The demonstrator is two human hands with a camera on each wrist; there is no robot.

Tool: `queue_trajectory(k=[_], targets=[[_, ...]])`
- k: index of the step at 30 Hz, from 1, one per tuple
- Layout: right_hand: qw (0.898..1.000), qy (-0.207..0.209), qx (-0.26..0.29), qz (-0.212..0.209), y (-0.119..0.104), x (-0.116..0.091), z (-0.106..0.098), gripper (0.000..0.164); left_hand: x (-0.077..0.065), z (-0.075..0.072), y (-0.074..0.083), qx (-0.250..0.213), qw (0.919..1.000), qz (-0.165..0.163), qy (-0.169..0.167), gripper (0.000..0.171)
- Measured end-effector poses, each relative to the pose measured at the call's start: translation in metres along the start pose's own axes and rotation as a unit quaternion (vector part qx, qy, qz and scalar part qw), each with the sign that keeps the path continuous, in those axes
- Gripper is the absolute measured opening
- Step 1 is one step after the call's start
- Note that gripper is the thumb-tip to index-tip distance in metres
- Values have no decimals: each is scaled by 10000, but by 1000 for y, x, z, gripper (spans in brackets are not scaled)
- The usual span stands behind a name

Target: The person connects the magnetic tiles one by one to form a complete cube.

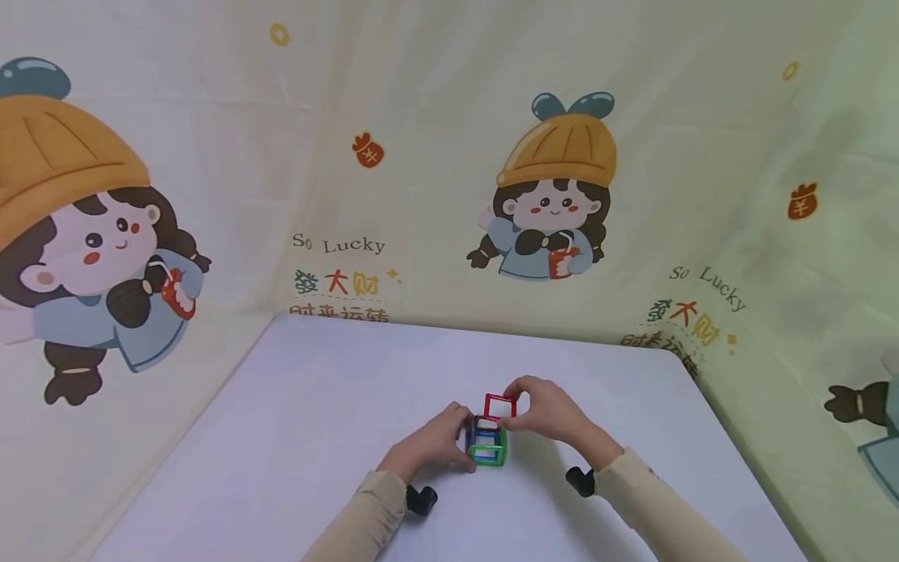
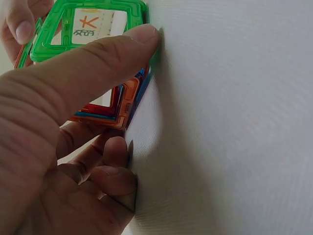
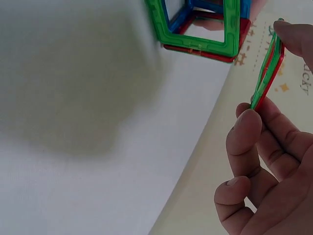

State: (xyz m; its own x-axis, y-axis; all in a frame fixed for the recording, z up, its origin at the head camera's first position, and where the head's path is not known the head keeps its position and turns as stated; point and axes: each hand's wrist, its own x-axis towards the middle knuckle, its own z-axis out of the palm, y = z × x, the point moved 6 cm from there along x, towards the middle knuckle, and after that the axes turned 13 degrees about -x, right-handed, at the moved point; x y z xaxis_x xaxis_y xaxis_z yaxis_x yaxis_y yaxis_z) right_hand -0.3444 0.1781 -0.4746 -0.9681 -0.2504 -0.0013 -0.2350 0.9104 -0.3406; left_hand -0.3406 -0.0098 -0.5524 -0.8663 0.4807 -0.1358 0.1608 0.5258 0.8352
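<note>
My left hand (image 1: 437, 441) holds a small box built of see-through magnetic tiles (image 1: 488, 448). Its thumb lies across a green square frame (image 2: 102, 5) in the left wrist view, its other fingers curled at the far side. Red, blue and orange frames show behind the green one. Between thumb and fingertips, my right hand (image 1: 551, 410) pinches square magnetic tiles (image 3: 266, 78) raised above the box's far end. Seen edge-on in the right wrist view, they show a green layer against a red one; from the head only the red outline shows.
The box stands on a white table (image 1: 337, 406). A cream cloth (image 1: 435, 218) printed with cartoon figures and lettering hangs behind it and along both sides. Black wrist-worn pieces (image 1: 421, 500) sit at both cuffs.
</note>
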Motion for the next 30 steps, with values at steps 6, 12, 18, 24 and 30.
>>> queue_trajectory(k=[6,12,18,24,30], targets=[[9997,-39,-183,-177,-9,-8,6,45,-3,-1,-4,78,9999,39,68,72],[9980,11,-313,-541,-17,-13,12,44,-3,0,-3,176,9998,66,56,72],[9963,33,-484,-715,-21,-18,16,43,-3,3,-3,128,9999,37,63,70],[9947,102,-598,-835,-21,-19,19,43,-3,4,-4,95,9999,7,68,71],[9913,257,-682,-1100,-19,-19,19,44,-1,3,-2,214,9997,107,100,71]])
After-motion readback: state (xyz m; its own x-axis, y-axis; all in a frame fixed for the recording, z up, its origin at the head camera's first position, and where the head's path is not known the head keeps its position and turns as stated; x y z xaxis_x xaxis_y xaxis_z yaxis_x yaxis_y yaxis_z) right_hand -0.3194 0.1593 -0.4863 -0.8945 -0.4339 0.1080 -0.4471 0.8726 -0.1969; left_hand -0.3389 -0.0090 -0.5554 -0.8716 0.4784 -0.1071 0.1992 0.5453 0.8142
